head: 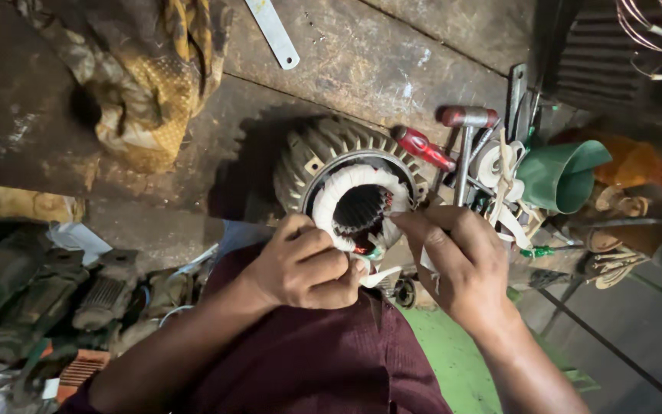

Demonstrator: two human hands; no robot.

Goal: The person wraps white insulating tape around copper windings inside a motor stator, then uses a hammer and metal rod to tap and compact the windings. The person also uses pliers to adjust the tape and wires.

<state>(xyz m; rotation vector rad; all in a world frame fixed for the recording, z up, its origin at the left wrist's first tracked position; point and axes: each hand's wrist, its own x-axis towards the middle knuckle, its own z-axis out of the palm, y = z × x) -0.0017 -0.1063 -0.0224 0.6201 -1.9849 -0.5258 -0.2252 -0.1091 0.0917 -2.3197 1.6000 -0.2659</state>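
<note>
A finned grey motor housing [312, 153] stands on end on the wooden bench, its white-taped stator winding [331, 201] facing me around a dark core [359, 208]. My left hand [304, 264] is curled against the near edge of the winding, fingers pinching white tape and coloured wire ends there. My right hand [461, 257] touches the winding's right rim with its fingertips, pinching something thin I cannot make out.
A hammer [465, 142], a red-handled tool [423, 147], a green rolled sheet [565, 176] and white tape strips lie right of the motor. A patterned cloth [143, 84] and flat metal bar [273, 32] sit behind. Old motor parts [55, 295] pile up at lower left.
</note>
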